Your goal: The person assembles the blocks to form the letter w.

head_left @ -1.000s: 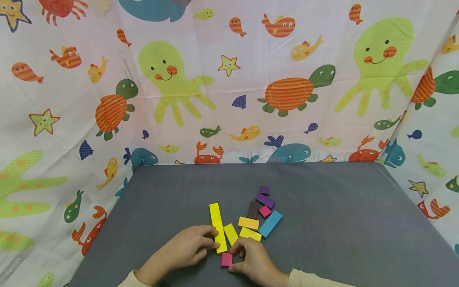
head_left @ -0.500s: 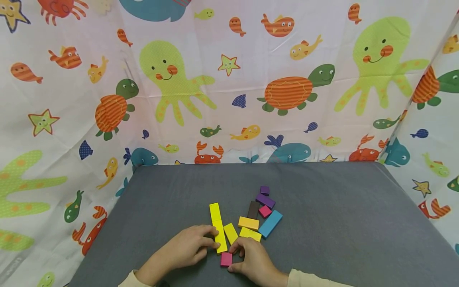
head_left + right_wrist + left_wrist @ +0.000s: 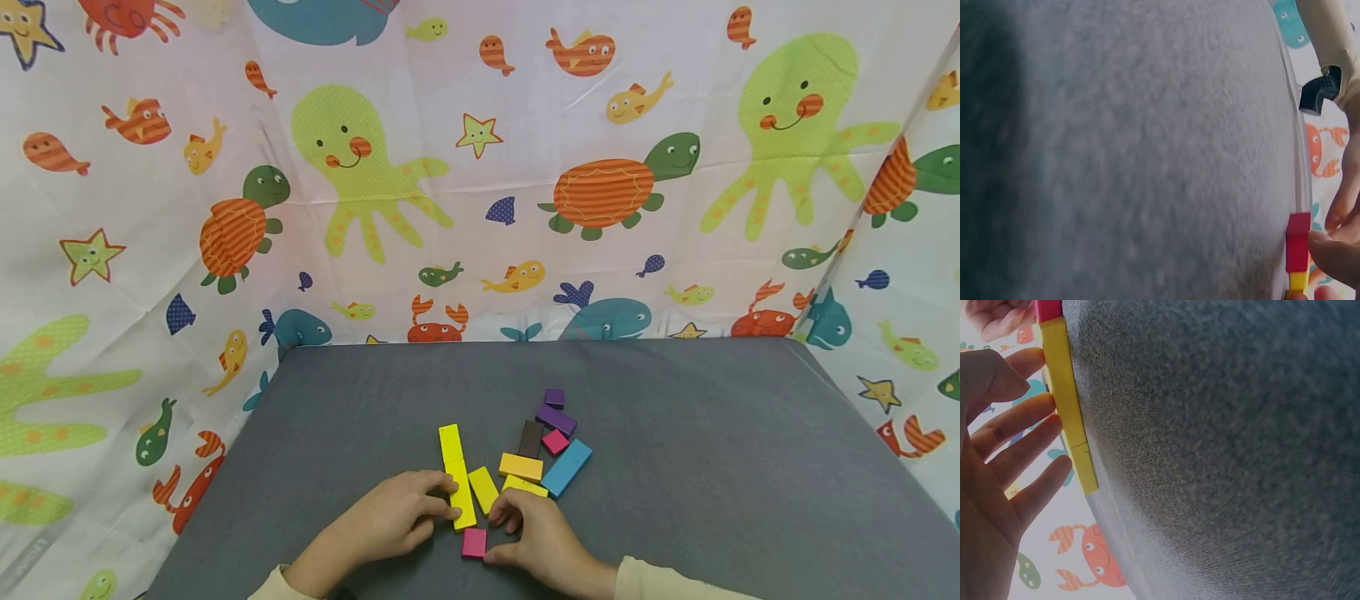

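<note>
Tabletop (image 3: 712, 467): yellow block (image 3: 527, 484) part-behind right hand (image 3: 546, 535)

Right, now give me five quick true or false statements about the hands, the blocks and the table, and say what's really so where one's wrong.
1. The left hand touches a long yellow block. True.
2. The right hand holds a green block. False: it is beside the nearer pink block.
3. In the head view, the blue block lies right of the brown block. True.
4. The tablecloth is red. False: it is grey.
5. The small purple block is the farthest block from the person. True.
</note>
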Demonstrator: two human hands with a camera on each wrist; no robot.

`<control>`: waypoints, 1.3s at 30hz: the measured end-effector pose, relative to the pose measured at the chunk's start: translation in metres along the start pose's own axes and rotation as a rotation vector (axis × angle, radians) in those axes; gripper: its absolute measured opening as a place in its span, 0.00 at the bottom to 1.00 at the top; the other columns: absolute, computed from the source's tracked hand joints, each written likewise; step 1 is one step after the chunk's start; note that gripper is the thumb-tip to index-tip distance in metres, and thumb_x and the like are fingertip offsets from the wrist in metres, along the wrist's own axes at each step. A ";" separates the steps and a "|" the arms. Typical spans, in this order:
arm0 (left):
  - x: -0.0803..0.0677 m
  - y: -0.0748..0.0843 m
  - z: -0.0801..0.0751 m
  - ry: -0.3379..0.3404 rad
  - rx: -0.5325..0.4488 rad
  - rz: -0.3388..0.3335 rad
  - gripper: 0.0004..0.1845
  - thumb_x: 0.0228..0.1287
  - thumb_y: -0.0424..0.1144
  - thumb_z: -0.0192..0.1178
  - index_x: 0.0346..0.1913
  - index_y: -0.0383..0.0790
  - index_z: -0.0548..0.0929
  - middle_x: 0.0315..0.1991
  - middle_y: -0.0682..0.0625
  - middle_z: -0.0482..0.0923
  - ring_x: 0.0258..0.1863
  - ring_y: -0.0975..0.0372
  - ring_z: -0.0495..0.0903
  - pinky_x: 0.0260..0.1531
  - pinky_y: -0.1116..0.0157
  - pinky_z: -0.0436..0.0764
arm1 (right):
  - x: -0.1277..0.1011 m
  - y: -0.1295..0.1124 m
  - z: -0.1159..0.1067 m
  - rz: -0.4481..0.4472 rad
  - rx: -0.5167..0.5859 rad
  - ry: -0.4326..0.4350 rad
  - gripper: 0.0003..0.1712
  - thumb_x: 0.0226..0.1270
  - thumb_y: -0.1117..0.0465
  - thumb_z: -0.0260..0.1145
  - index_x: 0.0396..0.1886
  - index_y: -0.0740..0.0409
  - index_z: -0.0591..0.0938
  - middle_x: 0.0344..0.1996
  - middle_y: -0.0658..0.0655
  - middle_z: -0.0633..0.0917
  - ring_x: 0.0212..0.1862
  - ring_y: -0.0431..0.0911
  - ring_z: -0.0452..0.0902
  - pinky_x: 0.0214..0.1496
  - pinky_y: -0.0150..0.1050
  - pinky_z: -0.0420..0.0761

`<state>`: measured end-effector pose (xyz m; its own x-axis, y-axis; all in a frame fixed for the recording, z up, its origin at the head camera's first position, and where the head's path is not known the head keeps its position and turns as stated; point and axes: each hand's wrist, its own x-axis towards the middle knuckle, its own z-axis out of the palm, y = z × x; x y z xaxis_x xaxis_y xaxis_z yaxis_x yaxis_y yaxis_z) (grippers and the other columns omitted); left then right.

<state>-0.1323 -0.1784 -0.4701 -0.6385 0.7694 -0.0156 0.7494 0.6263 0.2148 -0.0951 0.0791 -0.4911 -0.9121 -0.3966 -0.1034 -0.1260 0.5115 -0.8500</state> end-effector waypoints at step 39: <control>0.001 -0.001 -0.001 -0.026 -0.010 -0.005 0.18 0.65 0.39 0.59 0.54 0.63 0.85 0.60 0.58 0.78 0.59 0.62 0.79 0.60 0.55 0.81 | 0.073 0.013 -0.054 -0.325 -0.380 -0.234 0.32 0.50 0.44 0.78 0.58 0.44 0.83 0.56 0.43 0.84 0.58 0.41 0.68 0.65 0.48 0.68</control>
<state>-0.1337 -0.1786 -0.4698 -0.6375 0.7693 -0.0421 0.7443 0.6290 0.2242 -0.1847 0.0980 -0.4820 -0.6974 -0.7165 -0.0157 -0.5581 0.5568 -0.6153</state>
